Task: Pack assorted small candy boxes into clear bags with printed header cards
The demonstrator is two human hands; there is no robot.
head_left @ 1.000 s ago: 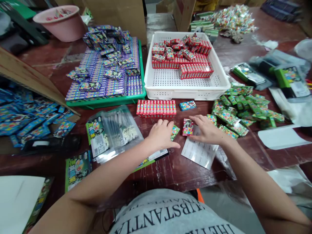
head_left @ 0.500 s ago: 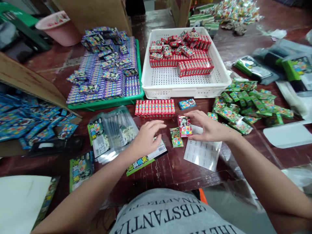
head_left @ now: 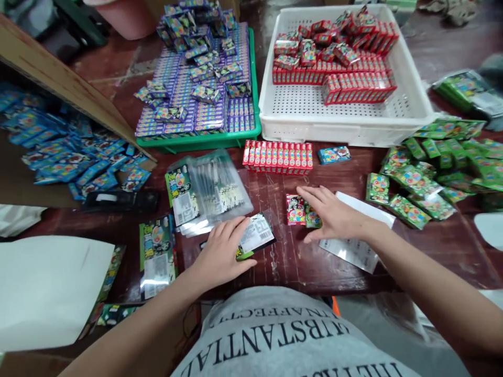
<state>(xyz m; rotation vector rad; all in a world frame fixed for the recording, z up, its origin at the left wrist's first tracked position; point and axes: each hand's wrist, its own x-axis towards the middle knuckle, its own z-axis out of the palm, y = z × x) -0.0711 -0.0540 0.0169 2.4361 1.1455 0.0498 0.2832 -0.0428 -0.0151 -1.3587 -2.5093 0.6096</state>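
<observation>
My left hand (head_left: 221,250) lies palm down on a green and black printed packet (head_left: 256,236) near the table's front edge, fingers spread over its left part. My right hand (head_left: 332,213) rests flat over a green small box (head_left: 312,218), which sits beside a red small box (head_left: 295,209). Under my right wrist lies a clear plastic sleeve (head_left: 356,246). A row of red boxes (head_left: 278,156) stands just beyond both hands, with one blue box (head_left: 334,154) to its right.
A white perforated basket (head_left: 408,107) holds red boxes. A green tray (head_left: 204,140) carries purple boxes. Blue boxes fill an open carton (head_left: 63,152) at left. Green boxes (head_left: 428,173) are heaped at right. A stack of printed bags (head_left: 208,191) and white paper (head_left: 47,288) lie near the front.
My left hand drew back from the small boxes and came down on the printed packet. My right hand laid the red and green boxes side by side and covers the green one. The view tilted down.
</observation>
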